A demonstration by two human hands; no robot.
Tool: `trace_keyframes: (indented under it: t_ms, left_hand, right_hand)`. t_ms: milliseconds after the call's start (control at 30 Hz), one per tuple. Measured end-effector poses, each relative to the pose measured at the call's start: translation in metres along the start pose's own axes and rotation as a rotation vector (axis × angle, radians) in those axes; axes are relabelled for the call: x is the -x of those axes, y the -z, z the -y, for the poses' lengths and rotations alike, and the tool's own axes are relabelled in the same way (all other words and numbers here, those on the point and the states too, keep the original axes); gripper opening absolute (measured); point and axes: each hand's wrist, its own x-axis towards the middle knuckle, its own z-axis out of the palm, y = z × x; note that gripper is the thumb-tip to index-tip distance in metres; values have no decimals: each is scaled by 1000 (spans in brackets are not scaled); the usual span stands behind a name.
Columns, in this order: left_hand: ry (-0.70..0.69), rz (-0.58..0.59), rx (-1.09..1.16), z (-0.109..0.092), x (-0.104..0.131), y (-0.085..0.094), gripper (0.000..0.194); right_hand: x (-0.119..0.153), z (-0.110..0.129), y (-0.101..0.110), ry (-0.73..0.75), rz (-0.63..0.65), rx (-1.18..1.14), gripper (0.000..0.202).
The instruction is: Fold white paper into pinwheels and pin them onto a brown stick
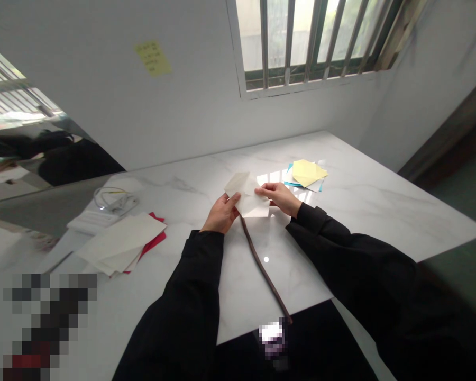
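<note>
Off-white paper [252,203], folded or made of overlapping pieces, is held up over the middle of the marble-patterned table. My left hand [221,212] pinches its lower left part, thumb on top. On the right side, my right hand [280,198] grips the paper between thumb and fingers. A thin brown stick [257,259] runs from under the paper down to the table's near edge; its upper end is hidden by the paper, and I cannot tell whether my left hand touches it.
Yellow, white and blue papers [307,173] lie behind my right hand. White and red sheets [122,243] are at the left, beside a white device with cables [115,201]. The table [400,211] meets a wall with a yellow note [154,58] and barred window.
</note>
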Motion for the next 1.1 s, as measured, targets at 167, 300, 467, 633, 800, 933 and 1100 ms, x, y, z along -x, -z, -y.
trace_keyframes:
  t_ms: [167, 300, 467, 633, 800, 933, 1100]
  left_hand:
    - [-24, 0, -36, 3, 1, -1, 63]
    - [-39, -23, -54, 6, 2, -2, 61]
    - [-42, -46, -78, 8, 0, 0, 63]
    - [-3, -58, -153, 7, 0, 3, 63]
    - [7, -42, -184, 5, 2, 1, 63]
    - [14, -47, -185, 5, 1, 2, 62]
    - [2, -92, -210, 8, -2, 5, 62]
  right_hand:
    - [1, -1, -3, 10, 15, 24, 43]
    - [0, -3, -3, 22, 44, 33, 42]
    - [0, -3, -3, 30, 77, 39, 42]
    - [4, -2, -5, -5, 187, 17, 40]
    - [3, -7, -7, 3, 162, 56, 36]
    - [3, -5, -9, -15, 142, 48, 35]
    - [5, -2, -10, -25, 129, 35, 36]
